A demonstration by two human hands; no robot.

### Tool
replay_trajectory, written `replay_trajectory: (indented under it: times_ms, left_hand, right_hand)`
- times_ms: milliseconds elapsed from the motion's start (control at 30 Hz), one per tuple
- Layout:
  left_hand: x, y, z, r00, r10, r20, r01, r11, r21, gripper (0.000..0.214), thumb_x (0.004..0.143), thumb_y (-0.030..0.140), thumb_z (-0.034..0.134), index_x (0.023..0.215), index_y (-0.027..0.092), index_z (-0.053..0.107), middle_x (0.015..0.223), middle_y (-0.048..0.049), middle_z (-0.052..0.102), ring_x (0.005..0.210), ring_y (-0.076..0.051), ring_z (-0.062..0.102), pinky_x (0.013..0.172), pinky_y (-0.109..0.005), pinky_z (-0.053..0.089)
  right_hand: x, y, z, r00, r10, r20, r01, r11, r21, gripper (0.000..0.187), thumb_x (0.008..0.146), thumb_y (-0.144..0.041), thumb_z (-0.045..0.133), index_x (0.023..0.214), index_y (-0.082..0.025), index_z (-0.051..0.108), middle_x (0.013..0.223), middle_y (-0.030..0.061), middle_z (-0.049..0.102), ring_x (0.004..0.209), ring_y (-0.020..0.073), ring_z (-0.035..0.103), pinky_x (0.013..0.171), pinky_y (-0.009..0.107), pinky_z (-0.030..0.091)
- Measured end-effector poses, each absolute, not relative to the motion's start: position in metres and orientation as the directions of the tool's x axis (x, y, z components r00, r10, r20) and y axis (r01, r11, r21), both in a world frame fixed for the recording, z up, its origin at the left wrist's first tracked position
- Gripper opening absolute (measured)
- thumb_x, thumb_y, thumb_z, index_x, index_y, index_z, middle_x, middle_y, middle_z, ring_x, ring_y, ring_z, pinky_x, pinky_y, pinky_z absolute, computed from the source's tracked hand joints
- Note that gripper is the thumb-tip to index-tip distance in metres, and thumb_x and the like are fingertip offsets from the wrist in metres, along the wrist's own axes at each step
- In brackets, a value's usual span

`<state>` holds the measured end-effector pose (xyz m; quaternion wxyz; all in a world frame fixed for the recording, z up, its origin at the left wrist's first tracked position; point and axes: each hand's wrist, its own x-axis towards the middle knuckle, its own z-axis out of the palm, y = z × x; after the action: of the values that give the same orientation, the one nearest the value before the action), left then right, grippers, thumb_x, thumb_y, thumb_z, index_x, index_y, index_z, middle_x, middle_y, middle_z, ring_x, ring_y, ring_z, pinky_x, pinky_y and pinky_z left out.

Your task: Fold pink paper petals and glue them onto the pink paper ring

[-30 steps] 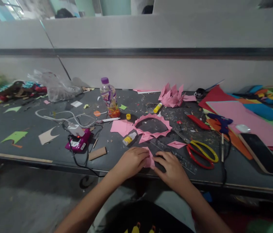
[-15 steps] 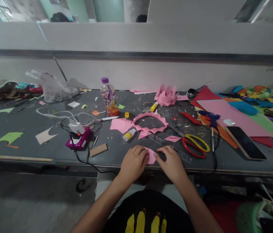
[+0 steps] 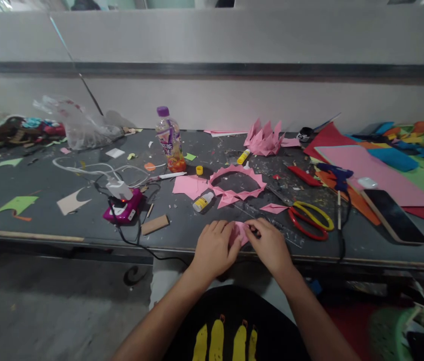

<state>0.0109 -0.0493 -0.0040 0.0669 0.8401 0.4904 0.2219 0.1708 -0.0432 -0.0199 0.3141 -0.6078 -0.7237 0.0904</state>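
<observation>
At the table's front edge, a small piece of pink paper (image 3: pixel 239 232) lies between my hands, partly covered by fingers. My left hand (image 3: pixel 216 246) is closed on its left side, thumb toward the paper. With thumb and fingertips, my right hand (image 3: pixel 269 241) pinches its right edge. Just beyond the hands are a ring of pointed pink paper (image 3: pixel 237 194), a white glue bottle with a yellow label (image 3: pixel 203 202) and a flat pink paper sheet (image 3: pixel 189 186). Scissors with red and yellow handles (image 3: pixel 309 220) lie right of my right hand, near a folded pink paper piece (image 3: pixel 274 208).
A drink bottle (image 3: pixel 170 143) and a pink paper flower (image 3: pixel 264 139) stand toward the wall. At left are a purple power adapter (image 3: pixel 124 208) with cables and a cardboard strip (image 3: pixel 155 224). A glue gun (image 3: pixel 335 175), a phone (image 3: pixel 394 216) and coloured sheets (image 3: pixel 377 173) lie right.
My fingers have closed in on the pink paper; the right thumb and fingertips now meet at its edge. The camera view has tilted down slightly.
</observation>
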Motion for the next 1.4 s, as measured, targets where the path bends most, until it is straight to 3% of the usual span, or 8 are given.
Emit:
replay_trajectory:
  times_ms: [67, 300, 533, 767, 1400]
  left_hand:
    - [0.009, -0.048, -0.004, 0.406, 0.853, 0.329, 0.774, -0.512, 0.371, 0.031, 0.091, 0.03, 0.041, 0.113, 0.013, 0.055, 0.104, -0.0101, 0.064, 0.092, -0.023, 0.058, 0.081, -0.038, 0.047]
    - [0.004, -0.033, -0.002, 0.459, 0.853, 0.248, 0.763, -0.522, 0.381, 0.021, 0.092, 0.019, 0.042, 0.094, 0.017, 0.063, 0.087, -0.0045, 0.063, 0.083, -0.017, 0.059, 0.076, -0.029, 0.048]
    - [0.012, -0.022, -0.002, 0.542, 0.826, 0.157, 0.807, -0.563, 0.179, 0.022, 0.091, 0.019, 0.046, 0.106, 0.019, 0.061, 0.088, -0.0051, 0.059, 0.083, -0.018, 0.059, 0.071, -0.027, 0.049]
    - [0.013, -0.021, -0.009, 0.567, 0.801, 0.194, 0.796, -0.593, 0.124, 0.026, 0.093, 0.022, 0.044, 0.115, 0.018, 0.058, 0.087, -0.0049, 0.058, 0.079, -0.017, 0.058, 0.069, -0.028, 0.049]
    - [0.015, -0.024, -0.009, 0.567, 0.788, 0.241, 0.807, -0.59, 0.034, 0.018, 0.092, 0.021, 0.046, 0.101, 0.017, 0.061, 0.082, -0.0044, 0.056, 0.076, -0.017, 0.056, 0.064, -0.028, 0.046]
  right_hand:
    - [0.173, -0.041, -0.02, -0.091, 0.932, 0.352, 0.808, 0.276, -0.521, 0.016, 0.085, -0.021, 0.049, 0.085, -0.021, 0.065, 0.081, 0.0051, 0.066, 0.071, 0.0187, 0.061, 0.067, 0.03, 0.045]
    - [0.182, -0.034, -0.021, -0.238, 0.892, 0.385, 0.785, 0.41, -0.465, 0.02, 0.086, -0.016, 0.049, 0.086, -0.022, 0.069, 0.084, 0.0046, 0.068, 0.079, 0.0186, 0.063, 0.073, 0.03, 0.048]
    - [0.193, -0.029, -0.025, -0.422, 0.761, 0.493, 0.754, 0.597, -0.276, 0.026, 0.089, -0.015, 0.044, 0.091, -0.018, 0.07, 0.084, 0.007, 0.068, 0.075, 0.0175, 0.063, 0.071, 0.03, 0.052]
    - [0.203, -0.024, -0.023, -0.562, 0.658, 0.502, 0.687, 0.709, -0.159, 0.03, 0.092, -0.015, 0.04, 0.092, -0.017, 0.07, 0.085, 0.0076, 0.067, 0.075, 0.0163, 0.062, 0.07, 0.028, 0.054]
    - [0.208, -0.02, -0.022, -0.615, 0.657, 0.435, 0.645, 0.737, -0.202, 0.027, 0.092, -0.019, 0.043, 0.095, -0.018, 0.07, 0.087, 0.0078, 0.065, 0.078, 0.0163, 0.059, 0.071, 0.027, 0.051]
